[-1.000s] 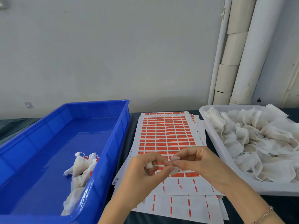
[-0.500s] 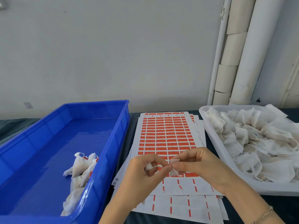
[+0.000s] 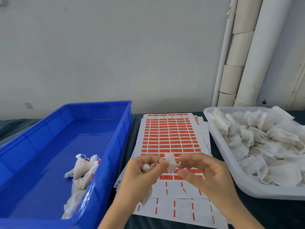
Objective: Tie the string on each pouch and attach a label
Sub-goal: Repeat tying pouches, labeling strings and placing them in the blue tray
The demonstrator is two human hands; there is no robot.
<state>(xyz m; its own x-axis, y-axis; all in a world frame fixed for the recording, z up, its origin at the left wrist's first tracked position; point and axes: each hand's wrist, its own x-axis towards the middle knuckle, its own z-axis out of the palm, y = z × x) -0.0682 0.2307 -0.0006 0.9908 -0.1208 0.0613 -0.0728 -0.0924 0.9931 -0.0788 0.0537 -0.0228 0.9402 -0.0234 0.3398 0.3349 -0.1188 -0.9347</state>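
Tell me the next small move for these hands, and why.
Probably fold the label over the string and press it shut with the right hand. The left hand grips the pouch, the string runs from it to the right hand's fingers, and the label sits on that string between the hands, apparently not folded yet.

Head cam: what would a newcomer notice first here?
The orange label sheets lie at table centre. They sit between a blue tray on the left holding a few finished pouches and a white tub on the right with a heap of pouches. In front, the left hand grips one pouch with a white label at its string, the right hand close beside.
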